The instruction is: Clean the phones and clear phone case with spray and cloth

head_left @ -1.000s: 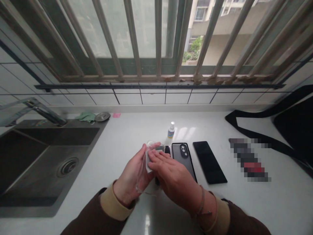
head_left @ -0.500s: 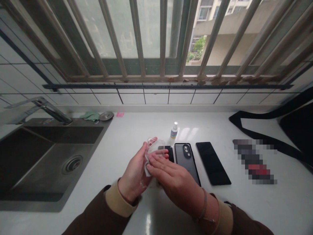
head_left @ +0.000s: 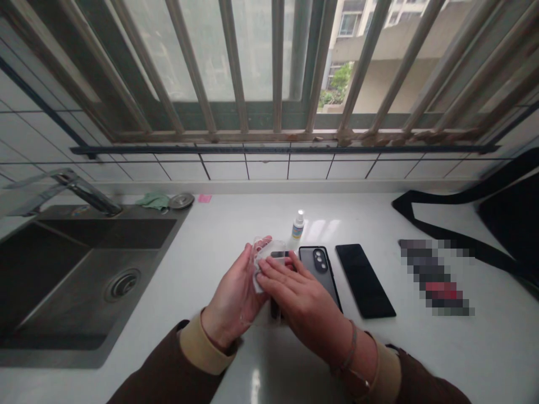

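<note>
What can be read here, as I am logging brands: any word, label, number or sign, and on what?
No text is legible.
Spray bottle label: too small to read.
Pixelated item: blurred out.
Black phone case, dark phone: no marks show.
Pink slip: no writing shows.
Clear case in the left hand: no print shows.

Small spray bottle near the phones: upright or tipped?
Upright. The spray bottle stands on its base on the counter, white nozzle on top.
</note>
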`<state>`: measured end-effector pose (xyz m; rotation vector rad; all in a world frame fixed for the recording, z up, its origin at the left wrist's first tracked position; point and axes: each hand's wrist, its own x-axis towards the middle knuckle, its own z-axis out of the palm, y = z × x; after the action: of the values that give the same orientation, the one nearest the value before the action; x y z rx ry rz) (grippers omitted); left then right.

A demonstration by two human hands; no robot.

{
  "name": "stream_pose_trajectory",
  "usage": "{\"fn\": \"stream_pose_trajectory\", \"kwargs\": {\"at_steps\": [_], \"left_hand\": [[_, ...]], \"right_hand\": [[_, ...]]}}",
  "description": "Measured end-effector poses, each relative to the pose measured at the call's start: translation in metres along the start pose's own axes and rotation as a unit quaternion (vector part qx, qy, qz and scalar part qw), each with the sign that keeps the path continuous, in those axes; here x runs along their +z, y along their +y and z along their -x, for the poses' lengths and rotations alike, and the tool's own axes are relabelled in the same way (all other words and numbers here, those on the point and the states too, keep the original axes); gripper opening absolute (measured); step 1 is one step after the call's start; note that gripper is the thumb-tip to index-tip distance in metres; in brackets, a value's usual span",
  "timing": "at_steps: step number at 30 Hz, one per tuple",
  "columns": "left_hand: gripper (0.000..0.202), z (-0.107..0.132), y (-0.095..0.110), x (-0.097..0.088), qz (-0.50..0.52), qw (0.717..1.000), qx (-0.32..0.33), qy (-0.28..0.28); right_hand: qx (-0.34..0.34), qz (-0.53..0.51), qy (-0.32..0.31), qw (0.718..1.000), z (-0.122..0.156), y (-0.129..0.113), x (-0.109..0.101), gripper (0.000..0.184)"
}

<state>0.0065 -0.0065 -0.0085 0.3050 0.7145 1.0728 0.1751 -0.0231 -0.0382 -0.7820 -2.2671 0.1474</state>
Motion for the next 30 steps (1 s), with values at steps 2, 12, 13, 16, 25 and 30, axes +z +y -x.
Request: {"fn": "stream_pose_trajectory", "kwargs": {"at_steps": [2,12,13,16,25,30], "left_hand": [[0.042,0.004,-0.004,0.004,0.004,0.999,-0.024,-0.026],[0.039,-0.001,0.002,0.008,-0.013,0.996,0.054,0.068],[0.039,-0.002,0.006,0.007,-0.013,0.993,0.07,0.095],[0.039,-0.005,0.018,0.0,0.012,0.984,0.109,0.143],[0.044,0.001,0.013,0.006,-0.02,0.996,0.065,0.058],[0.043,0.006,-0.003,0.009,-0.05,0.999,0.003,-0.011]], "right_hand": [[0.055,0.032,0.02,0.998,0.001,0.007,-0.001,0.042],[0.015,-0.022,-0.002,1.0,-0.002,0.006,0.001,0.04],[-0.007,-0.043,-0.011,0.999,-0.002,0.003,0.001,0.04],[-0.06,-0.097,-0.032,0.993,-0.003,-0.004,-0.001,0.038],[-0.02,-0.056,0.006,0.998,-0.002,0.001,0.001,0.04],[0.064,-0.008,0.038,0.997,0.0,0.011,0.0,0.044]]}}
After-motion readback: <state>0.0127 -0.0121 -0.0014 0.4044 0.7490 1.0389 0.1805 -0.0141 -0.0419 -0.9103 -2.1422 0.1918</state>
